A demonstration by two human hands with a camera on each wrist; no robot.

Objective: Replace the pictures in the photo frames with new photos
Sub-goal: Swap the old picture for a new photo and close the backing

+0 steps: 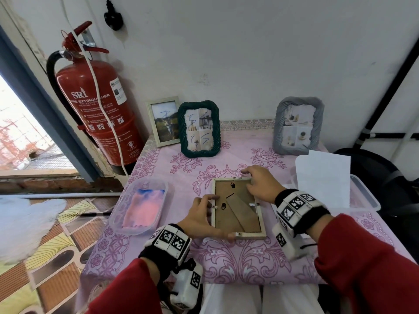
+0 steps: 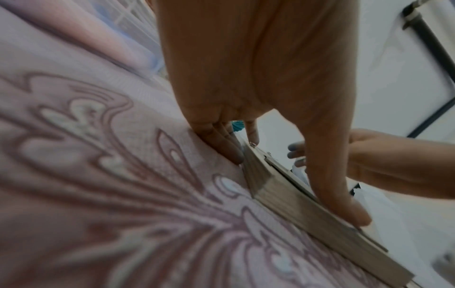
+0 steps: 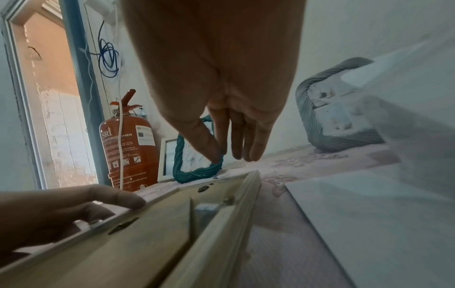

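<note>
Here the pale wooden photo frame [image 1: 239, 209] lies face down on the table [image 1: 249, 264], its brown backing board and folded easel stand facing up. The left hand [image 1: 199, 219] holds the frame's left edge, thumb along the near rail and fingertips curled at a small turn-clip. The right hand [image 1: 258, 184] lies across the frame's far right corner with its fingers stretched out and gripping nothing, the forefinger reaching just past the top rail.

I judge the frame light and stiff, though it probably carries a glass pane underneath, so it is best steadied by its wooden rails rather than by the thin backing. The little metal clips look fiddly and call for fingertips; the board should lift out flat once they are all turned aside.

Just right of the frame a white sheet of paper [image 1: 323, 175] stands in a clear plastic tray [image 1: 367, 198]. To the frame's left, another clear tray [image 1: 141, 207] holds a pink and blue cloth [image 1: 145, 208]. Beyond the frame, against the wall, stand a white-framed photo [image 1: 164, 121], a green rope-edged frame [image 1: 199, 129] and a grey rope-edged frame [image 1: 297, 125]. Further left of these hangs a red fire extinguisher [image 1: 99, 103].
</note>
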